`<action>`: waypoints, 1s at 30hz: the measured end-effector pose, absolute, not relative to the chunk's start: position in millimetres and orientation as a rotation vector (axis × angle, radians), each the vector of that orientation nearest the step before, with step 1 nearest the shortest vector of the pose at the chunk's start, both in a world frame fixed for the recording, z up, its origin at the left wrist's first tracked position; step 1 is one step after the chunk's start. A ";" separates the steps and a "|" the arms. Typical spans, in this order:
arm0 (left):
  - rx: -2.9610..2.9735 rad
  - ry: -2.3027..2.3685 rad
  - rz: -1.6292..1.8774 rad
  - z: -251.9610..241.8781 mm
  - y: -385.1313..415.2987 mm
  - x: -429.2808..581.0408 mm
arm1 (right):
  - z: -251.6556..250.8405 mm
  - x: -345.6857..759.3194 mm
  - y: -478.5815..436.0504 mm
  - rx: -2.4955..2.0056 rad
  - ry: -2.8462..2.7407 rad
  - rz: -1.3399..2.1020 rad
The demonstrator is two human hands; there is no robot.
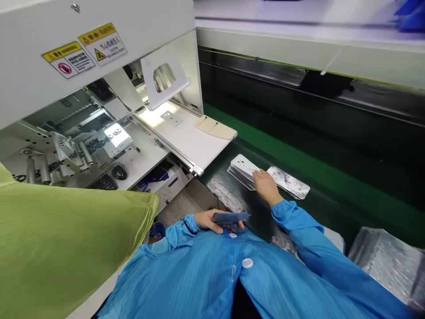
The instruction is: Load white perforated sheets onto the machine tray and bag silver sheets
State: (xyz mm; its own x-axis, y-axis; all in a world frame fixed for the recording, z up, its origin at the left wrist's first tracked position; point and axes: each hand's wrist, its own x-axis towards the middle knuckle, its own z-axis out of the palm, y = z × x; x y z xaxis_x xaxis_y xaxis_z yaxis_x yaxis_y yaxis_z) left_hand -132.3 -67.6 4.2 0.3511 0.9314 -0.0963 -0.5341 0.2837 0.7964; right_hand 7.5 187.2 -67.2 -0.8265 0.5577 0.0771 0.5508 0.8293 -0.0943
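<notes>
One white platform [195,147] juts near stacked plates [241,165].

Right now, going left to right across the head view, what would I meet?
Keyboard, mouse, left hand, plate stack, right hand, mottled plates, clear plastic bag.

The plates [244,167] look smooth, the wrapping [385,259] glossy plastic.

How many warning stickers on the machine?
2, both on the white housing at upper left: the left sticker has a red prohibition symbol, and the right sticker, slightly higher, has a yellow triangle. Others may be out of view.
</notes>
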 end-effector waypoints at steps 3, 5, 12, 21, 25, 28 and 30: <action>0.707 0.615 1.080 6.2 -65.4 -141.5 | -48.2 5.1 188.3 -0.899 -2.810 0.069; 0.687 0.614 1.090 5.4 -65.1 -148.4 | -34.0 -5.1 186.8 -0.899 -2.757 0.062; 0.700 0.624 1.114 1.2 -75.2 -176.4 | -6.6 -127.8 169.1 -0.600 -2.816 0.158; 0.671 0.726 1.158 0.4 -97.3 -205.2 | -38.2 -224.7 140.3 -0.499 -2.966 0.290; 0.635 0.735 1.161 -0.2 -99.0 -212.9 | -46.0 -229.2 134.6 -0.499 -2.994 0.338; 0.617 0.733 1.167 -0.5 -97.3 -217.9 | -45.8 -236.6 141.2 -0.475 -3.010 0.373; 0.622 0.723 1.178 -0.4 -96.3 -220.9 | -45.6 -240.8 147.6 -0.447 -3.015 0.392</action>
State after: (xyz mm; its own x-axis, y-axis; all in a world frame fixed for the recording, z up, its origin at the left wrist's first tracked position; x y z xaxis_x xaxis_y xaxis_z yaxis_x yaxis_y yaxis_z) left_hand -220.9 -96.3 -0.4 0.2139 0.9611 -0.1746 -0.5910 0.2696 0.7603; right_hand -240.8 147.6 -45.6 -0.9553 0.2940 0.0303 0.2765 0.9252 -0.2600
